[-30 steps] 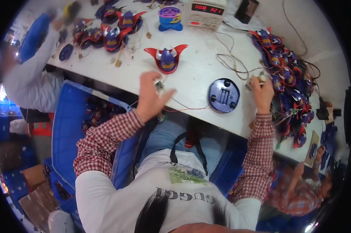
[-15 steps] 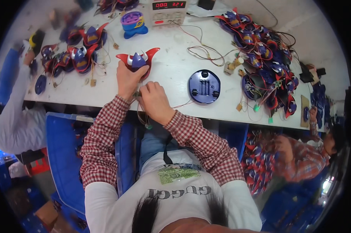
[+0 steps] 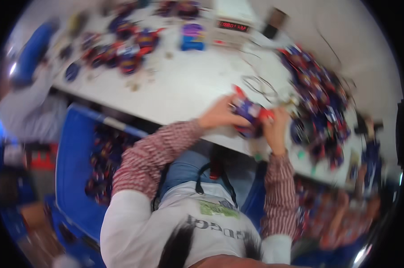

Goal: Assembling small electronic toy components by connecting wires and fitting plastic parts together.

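Both hands meet over the near edge of a long white table (image 3: pixel 188 85), closed on one glossy purple-blue, plastic-looking piece with red pointed wings (image 3: pixel 248 115). The left hand (image 3: pixel 222 114) clamps the piece from its left side, the thumb lying across its near face; the right hand (image 3: pixel 275 127) has its fingers together at the red wing on the opposite side, though blur hides exactly how they press. The winged piece sits tilted between the two hands. Just below the grip, by the table edge, is a small green part (image 3: pixel 258 157), and another small green part (image 3: pixel 301 154) lies near the right wrist. To the right of the grip spreads a long heap of purple and red pieces with wires (image 3: pixel 316 98). Just beyond the grip lies a loop of thin dark cable (image 3: pixel 259 87); farther out stand a pale box-shaped device with a red lit display (image 3: pixel 232 27) and, left of that, a purple-topped blue container (image 3: pixel 193 36). Well to the left of the grip, across the table, is a blurred cluster of purple, blue and red pieces (image 3: pixel 130 49). Lower left of the grip, beside the left forearm, a large blue plastic bin (image 3: pixel 74 161) holds many dark purple and red pieces (image 3: pixel 104 165).
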Tool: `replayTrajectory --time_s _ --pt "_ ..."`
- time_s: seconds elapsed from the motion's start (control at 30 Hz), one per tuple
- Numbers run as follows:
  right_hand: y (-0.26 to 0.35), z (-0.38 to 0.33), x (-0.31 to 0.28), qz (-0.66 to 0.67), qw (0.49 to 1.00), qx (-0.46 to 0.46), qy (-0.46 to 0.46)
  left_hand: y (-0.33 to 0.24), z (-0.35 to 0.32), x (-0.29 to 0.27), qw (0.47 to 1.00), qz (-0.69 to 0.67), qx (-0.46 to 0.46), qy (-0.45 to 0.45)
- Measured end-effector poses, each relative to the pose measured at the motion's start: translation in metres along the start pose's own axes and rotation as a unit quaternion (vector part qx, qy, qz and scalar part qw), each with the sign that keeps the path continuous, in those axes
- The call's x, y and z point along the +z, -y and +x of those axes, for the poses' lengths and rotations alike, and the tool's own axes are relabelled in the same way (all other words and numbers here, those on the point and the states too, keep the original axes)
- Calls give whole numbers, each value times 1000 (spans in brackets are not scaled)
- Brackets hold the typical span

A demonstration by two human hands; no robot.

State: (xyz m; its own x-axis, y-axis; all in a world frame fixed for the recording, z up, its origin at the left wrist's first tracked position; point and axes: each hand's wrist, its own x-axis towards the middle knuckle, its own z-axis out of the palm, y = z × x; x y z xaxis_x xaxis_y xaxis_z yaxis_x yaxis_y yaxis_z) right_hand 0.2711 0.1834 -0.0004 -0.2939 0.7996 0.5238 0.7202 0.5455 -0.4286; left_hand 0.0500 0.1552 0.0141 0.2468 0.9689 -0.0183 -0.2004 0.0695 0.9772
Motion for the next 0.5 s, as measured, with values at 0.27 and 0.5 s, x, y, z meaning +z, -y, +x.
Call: replayTrajectory --time_s 0.27,0.5 --pt "-6 -14 -16 74 992 85 62 45 2 40 865 378 238 -228" --pt "177 24 -25 347 927 35 137 -38 -125 -15 938 -287 122 -150"
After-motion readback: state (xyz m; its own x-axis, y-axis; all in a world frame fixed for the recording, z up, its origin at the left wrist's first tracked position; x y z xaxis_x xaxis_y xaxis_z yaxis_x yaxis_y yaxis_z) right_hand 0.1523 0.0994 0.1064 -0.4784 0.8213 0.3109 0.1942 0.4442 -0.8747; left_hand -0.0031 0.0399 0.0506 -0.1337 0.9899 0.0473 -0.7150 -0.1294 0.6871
